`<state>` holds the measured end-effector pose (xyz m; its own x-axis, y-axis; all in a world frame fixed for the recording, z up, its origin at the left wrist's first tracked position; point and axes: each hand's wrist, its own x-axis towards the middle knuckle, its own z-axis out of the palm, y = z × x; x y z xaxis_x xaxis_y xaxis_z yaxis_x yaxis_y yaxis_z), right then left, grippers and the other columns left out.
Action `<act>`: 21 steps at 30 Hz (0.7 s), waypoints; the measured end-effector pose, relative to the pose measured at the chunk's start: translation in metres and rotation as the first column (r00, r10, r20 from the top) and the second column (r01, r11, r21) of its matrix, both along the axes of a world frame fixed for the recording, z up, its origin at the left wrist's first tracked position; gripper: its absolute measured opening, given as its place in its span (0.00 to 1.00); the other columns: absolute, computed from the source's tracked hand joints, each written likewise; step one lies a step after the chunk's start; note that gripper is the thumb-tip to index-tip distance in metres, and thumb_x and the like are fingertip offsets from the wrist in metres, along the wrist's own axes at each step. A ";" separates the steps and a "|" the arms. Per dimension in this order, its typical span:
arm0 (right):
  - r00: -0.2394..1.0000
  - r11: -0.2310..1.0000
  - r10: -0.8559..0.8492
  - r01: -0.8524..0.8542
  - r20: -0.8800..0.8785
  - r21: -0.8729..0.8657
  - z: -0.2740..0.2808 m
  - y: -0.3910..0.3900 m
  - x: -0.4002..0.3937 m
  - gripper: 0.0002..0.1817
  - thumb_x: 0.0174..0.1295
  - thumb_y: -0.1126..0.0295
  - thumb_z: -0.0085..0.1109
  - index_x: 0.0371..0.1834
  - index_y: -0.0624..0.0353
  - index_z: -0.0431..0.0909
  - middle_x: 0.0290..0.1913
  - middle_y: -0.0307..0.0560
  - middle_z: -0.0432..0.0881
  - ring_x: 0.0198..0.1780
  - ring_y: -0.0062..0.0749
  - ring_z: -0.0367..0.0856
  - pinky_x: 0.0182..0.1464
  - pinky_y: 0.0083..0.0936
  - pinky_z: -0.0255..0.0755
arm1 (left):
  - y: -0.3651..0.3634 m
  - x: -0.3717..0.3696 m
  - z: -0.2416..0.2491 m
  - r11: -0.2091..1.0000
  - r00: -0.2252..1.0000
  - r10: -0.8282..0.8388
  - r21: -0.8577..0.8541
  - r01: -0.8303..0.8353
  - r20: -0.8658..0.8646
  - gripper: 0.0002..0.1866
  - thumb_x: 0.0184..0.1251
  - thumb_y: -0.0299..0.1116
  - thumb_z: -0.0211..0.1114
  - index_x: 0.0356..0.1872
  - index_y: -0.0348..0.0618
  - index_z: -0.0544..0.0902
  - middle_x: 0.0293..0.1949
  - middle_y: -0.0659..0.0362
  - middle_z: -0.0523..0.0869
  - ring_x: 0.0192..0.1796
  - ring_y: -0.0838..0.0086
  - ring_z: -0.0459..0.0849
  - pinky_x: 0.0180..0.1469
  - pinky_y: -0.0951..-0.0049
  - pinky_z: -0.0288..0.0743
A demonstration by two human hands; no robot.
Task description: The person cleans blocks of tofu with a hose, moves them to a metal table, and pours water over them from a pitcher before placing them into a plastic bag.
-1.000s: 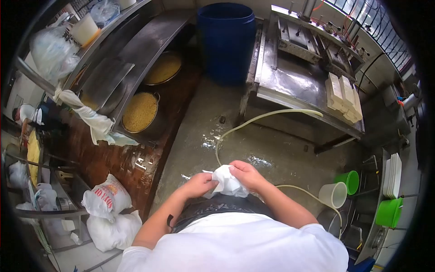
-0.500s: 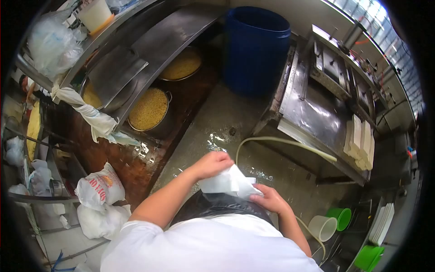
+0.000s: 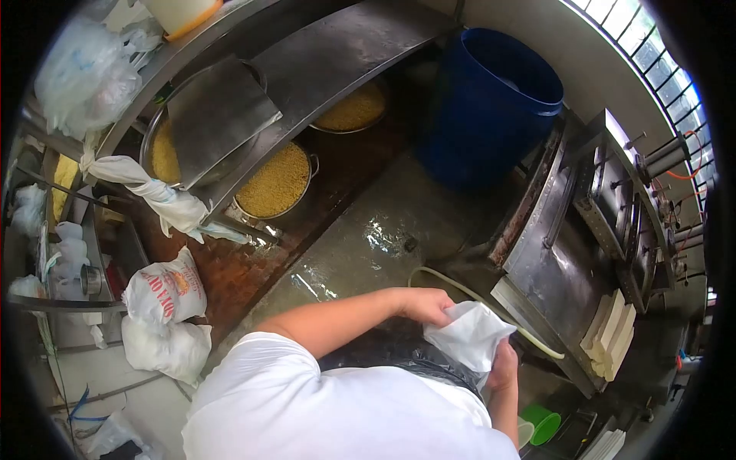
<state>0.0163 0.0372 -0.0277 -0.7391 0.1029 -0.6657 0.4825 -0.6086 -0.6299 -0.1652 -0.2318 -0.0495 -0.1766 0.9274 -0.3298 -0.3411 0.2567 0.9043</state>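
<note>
A white, thin sheet or bag (image 3: 469,336) is stretched between my two hands, in front of my body above a dark apron. My left hand (image 3: 426,306) has its fingers closed on the sheet's upper left corner. My right hand (image 3: 503,366) grips its right edge, lower down, with the fingers partly hidden by the folds. Whether the white thing is cloth or plastic, I cannot tell.
A blue barrel (image 3: 491,115) stands ahead. Pots of yellow grains (image 3: 276,182) sit left under a metal shelf (image 3: 337,46). At right is a metal press table (image 3: 548,268) with pale blocks (image 3: 609,336); a hose (image 3: 460,287) crosses the floor. White sacks (image 3: 167,295) lie left.
Both hands have moved right with the white sheet, which is now more spread out. The view has shifted, with the barrel and press table appearing farther right.
</note>
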 end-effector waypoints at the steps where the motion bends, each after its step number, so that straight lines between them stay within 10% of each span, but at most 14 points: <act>1: 0.996 0.999 0.036 -0.040 0.087 0.036 -0.007 0.004 -0.002 0.22 0.87 0.59 0.50 0.69 0.66 0.81 0.63 0.52 0.89 0.59 0.44 0.91 0.64 0.42 0.85 | 0.005 -0.007 -0.004 0.998 0.973 0.026 -0.058 -0.040 -0.231 0.14 0.72 0.33 0.69 0.54 0.40 0.90 0.44 0.57 0.93 0.44 0.72 0.88 0.47 0.63 0.82; 3: 0.986 0.987 0.105 -0.119 0.129 0.104 -0.020 0.018 -0.005 0.22 0.87 0.59 0.51 0.68 0.66 0.81 0.62 0.50 0.89 0.57 0.41 0.91 0.62 0.40 0.86 | 0.014 -0.014 -0.013 0.978 0.815 0.199 0.057 -0.200 -0.545 0.11 0.72 0.35 0.67 0.43 0.38 0.89 0.37 0.49 0.91 0.41 0.67 0.89 0.47 0.59 0.81; 6: 0.978 0.971 0.170 -0.188 0.122 0.148 -0.016 0.029 -0.010 0.19 0.87 0.60 0.54 0.65 0.63 0.83 0.55 0.42 0.89 0.49 0.30 0.89 0.54 0.32 0.85 | 0.005 -0.038 0.030 0.927 0.820 0.307 -0.042 -0.372 -0.483 0.15 0.76 0.43 0.73 0.49 0.41 0.92 0.41 0.51 0.94 0.44 0.68 0.90 0.50 0.62 0.83; 8: 0.970 0.830 0.237 -0.173 -0.054 0.530 -0.019 0.037 -0.011 0.15 0.86 0.61 0.58 0.62 0.61 0.84 0.51 0.39 0.89 0.47 0.24 0.88 0.51 0.28 0.84 | -0.003 -0.056 0.021 0.809 0.642 0.421 -0.056 -0.586 -0.641 0.15 0.74 0.44 0.76 0.46 0.41 0.93 0.38 0.52 0.95 0.40 0.68 0.92 0.45 0.63 0.84; 9: 0.975 0.886 0.093 0.012 -0.203 0.464 -0.030 0.041 -0.011 0.13 0.86 0.62 0.59 0.59 0.59 0.84 0.47 0.38 0.88 0.45 0.21 0.86 0.47 0.23 0.81 | -0.010 -0.062 0.032 0.683 0.624 0.537 -0.142 -0.717 -0.567 0.16 0.73 0.44 0.75 0.48 0.40 0.93 0.41 0.45 0.95 0.43 0.56 0.94 0.49 0.57 0.85; 11: 0.987 0.866 0.019 0.063 -0.159 0.496 -0.027 0.059 -0.001 0.13 0.85 0.62 0.60 0.58 0.59 0.84 0.47 0.38 0.88 0.44 0.21 0.85 0.46 0.22 0.80 | -0.037 -0.078 0.027 0.442 0.275 0.562 0.002 -0.897 -0.780 0.17 0.75 0.46 0.72 0.45 0.40 0.90 0.40 0.42 0.93 0.43 0.47 0.93 0.47 0.55 0.85; 13: 0.997 0.836 -0.050 0.073 -0.056 0.543 -0.024 0.078 0.010 0.14 0.84 0.58 0.62 0.56 0.59 0.85 0.45 0.38 0.87 0.41 0.21 0.84 0.45 0.23 0.80 | -0.065 -0.083 0.022 0.498 -0.123 0.158 0.187 -0.847 -0.980 0.13 0.78 0.38 0.65 0.47 0.39 0.88 0.42 0.43 0.91 0.47 0.44 0.91 0.48 0.47 0.83; 18: 0.984 0.752 0.156 -0.064 -0.083 0.656 -0.043 0.102 0.048 0.13 0.81 0.63 0.65 0.55 0.63 0.85 0.40 0.38 0.88 0.37 0.22 0.83 0.43 0.24 0.79 | -0.026 -0.033 0.035 0.482 0.280 0.313 -0.102 -0.870 -0.908 0.14 0.75 0.41 0.69 0.41 0.37 0.89 0.37 0.40 0.92 0.42 0.47 0.92 0.46 0.50 0.84; 21: 0.946 0.706 0.322 -0.224 -0.023 0.671 -0.025 0.089 0.046 0.15 0.79 0.63 0.67 0.58 0.63 0.85 0.42 0.40 0.89 0.41 0.23 0.86 0.48 0.26 0.82 | 0.042 0.017 0.011 0.699 0.675 0.592 -0.135 -0.702 -0.440 0.16 0.79 0.44 0.71 0.45 0.40 0.90 0.35 0.57 0.91 0.38 0.71 0.87 0.43 0.65 0.81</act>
<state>0.0621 0.1265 -0.0531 -0.8775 0.2540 -0.4068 0.4464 0.1224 -0.8864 -0.1483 -0.1898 -0.0382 -0.8452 0.4121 -0.3403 -0.2042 0.3395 0.9182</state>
